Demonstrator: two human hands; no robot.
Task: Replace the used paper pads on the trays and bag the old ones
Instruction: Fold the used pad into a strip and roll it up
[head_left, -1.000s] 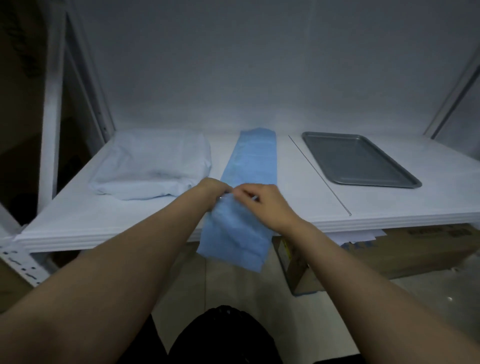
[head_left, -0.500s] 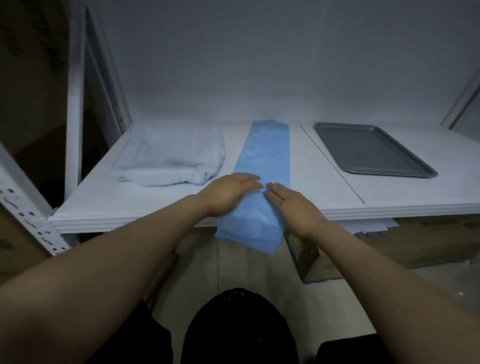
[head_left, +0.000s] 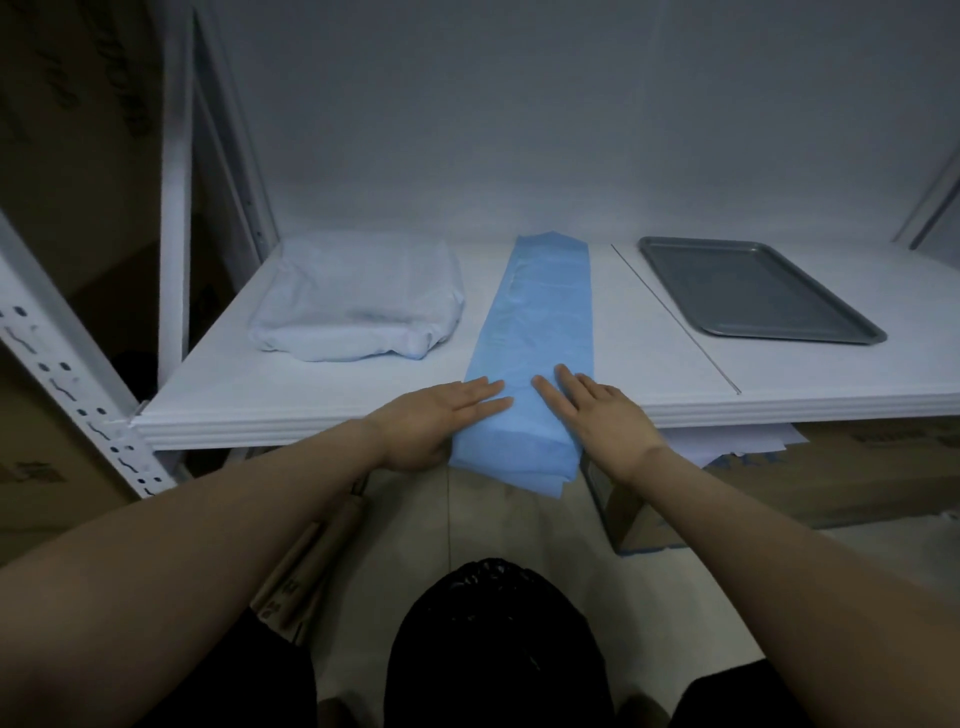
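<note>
The white shelf (head_left: 322, 395) spans the middle of the frame from left to right, and everything for the job lies on it or just below it. At bottom centre sits a black crinkled shape (head_left: 493, 639), probably the bag for the old pads. A pale rumpled bundle (head_left: 358, 296) rests on the shelf left of centre. The blue paper pad (head_left: 540, 322), folded into a long narrow strip, runs from the back wall at centre down to the shelf's front edge, where its near end hangs over the lip. The grey tray (head_left: 753, 291) lies bare at right of centre, well apart from the strip. The left hand (head_left: 441, 415) and right hand (head_left: 597, 410) lie flat on the strip's near end, fingers straight and close together, pressing the layers down and pinching nothing. The pad looks thin, light and soft, so it should crease readily, may tear if tugged, and could slide on the smooth board; the overhanging end, pinched through all its layers, seems the best place to take hold
</note>
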